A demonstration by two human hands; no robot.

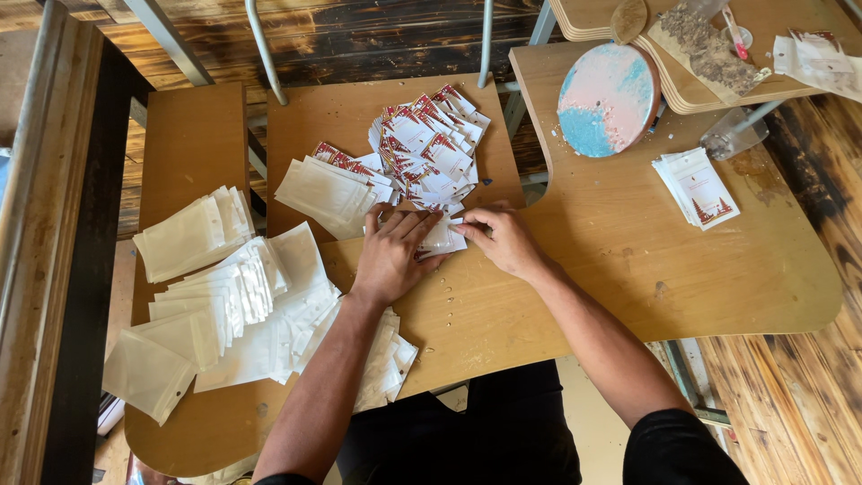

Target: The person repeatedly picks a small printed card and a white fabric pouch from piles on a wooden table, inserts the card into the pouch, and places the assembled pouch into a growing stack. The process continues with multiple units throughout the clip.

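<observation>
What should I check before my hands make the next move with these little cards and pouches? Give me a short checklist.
1. Left hand flat on the small stack of cards: ok, palm down, fingers on the stack's left edge.
2. Right hand on the same stack: ok, fingertips pinch its right edge.
3. Fanned pile of printed cards within reach: ok, it lies just beyond both hands.
4. Clear pouches at hand: ok, heaped beside the left forearm.
5. Separate card stack undisturbed: ok, it sits apart on the right side of the desk.
6. How many cards are under the hands: cannot tell, the fingers cover them.
</observation>
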